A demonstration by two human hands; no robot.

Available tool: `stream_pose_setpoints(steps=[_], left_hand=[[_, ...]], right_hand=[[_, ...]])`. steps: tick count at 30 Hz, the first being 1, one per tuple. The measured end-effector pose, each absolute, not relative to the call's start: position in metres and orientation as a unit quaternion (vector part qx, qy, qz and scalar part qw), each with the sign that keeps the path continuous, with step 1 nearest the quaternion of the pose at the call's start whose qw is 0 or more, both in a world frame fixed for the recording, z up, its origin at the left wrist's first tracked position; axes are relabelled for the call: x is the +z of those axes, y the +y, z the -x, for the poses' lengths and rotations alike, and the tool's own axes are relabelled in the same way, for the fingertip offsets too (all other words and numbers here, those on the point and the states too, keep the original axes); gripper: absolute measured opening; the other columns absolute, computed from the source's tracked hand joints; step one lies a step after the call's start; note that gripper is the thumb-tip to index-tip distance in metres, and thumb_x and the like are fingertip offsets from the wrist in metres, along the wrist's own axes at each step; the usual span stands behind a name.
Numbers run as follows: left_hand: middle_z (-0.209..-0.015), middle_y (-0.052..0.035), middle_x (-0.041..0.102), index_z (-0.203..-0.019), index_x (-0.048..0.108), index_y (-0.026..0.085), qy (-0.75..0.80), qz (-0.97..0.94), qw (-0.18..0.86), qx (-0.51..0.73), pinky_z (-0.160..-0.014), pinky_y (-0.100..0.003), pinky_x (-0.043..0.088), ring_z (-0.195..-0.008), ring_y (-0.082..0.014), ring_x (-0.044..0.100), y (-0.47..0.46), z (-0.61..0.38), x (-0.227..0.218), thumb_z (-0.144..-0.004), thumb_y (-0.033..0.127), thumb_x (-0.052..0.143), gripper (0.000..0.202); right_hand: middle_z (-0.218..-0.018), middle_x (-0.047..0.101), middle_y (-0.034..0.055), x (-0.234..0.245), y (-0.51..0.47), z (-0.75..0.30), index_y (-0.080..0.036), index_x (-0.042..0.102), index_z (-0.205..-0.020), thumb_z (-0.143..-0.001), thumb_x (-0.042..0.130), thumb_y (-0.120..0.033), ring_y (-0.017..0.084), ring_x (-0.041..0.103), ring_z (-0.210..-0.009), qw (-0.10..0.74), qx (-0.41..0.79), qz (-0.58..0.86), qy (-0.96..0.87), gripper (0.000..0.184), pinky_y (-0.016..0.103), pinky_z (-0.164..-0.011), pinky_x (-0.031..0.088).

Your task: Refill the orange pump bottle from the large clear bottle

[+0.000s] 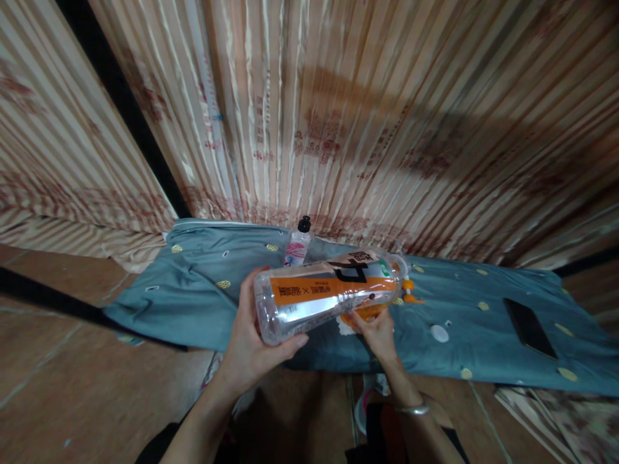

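Observation:
A large clear plastic bottle [329,293] with an orange label lies tilted on its side in mid-air, its neck pointing right. My left hand [251,345] is wrapped round its base. My right hand [377,332] reaches under the neck end with its fingers curled, touching the bottle and an orange object [362,314] partly hidden beneath. A small orange piece [410,290] sits by the bottle's mouth. All this is above a blue-grey cloth [203,290] spread over a low surface.
A small bottle with a black cap [298,245] stands at the cloth's far edge. A dark phone [529,327] lies on the cloth at right, a white round spot [440,333] nearer. Striped curtains [387,116] hang behind. Tiled floor [72,374] at left.

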State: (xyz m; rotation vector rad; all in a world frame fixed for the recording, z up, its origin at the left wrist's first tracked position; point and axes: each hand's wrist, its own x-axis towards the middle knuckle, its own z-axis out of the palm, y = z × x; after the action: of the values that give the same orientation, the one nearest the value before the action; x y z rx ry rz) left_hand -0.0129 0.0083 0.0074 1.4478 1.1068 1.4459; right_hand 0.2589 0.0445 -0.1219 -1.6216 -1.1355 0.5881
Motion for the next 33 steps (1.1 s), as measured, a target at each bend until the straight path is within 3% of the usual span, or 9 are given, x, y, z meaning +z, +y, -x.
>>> stream_pose_setpoints(steps=[12,33], left_hand=[[-0.129,-0.0111,0.063,-0.138,0.036,0.023,0.439,-0.573,0.396,0.569,-0.105,-0.046,0.055,-0.122,-0.0321,0.067,0.008,0.0135,0.0056,-0.063,0.036,0.089,0.092],[-0.126,-0.0099,0.064,-0.137,0.038,0.024,0.436,-0.571,0.392,0.574,-0.103,-0.046,0.057,-0.118,-0.0316,0.068,0.0095,0.0127,0.0045,-0.062,0.037,0.089,0.091]], right_hand=[[-0.1,0.078,0.0125,-0.1231,0.044,-0.2598,-0.017,0.065,-0.109,-0.063,0.081,-0.06,0.034,0.076,-0.094,0.51,0.247,0.668,-0.481,0.065,0.051,-0.091,0.059],[-0.098,0.079,0.0136,-0.1217,0.0448,-0.2599,-0.019,0.064,-0.102,-0.059,0.083,-0.06,0.034,0.076,-0.091,0.504,0.247,0.682,-0.47,0.063,0.052,-0.087,0.06]])
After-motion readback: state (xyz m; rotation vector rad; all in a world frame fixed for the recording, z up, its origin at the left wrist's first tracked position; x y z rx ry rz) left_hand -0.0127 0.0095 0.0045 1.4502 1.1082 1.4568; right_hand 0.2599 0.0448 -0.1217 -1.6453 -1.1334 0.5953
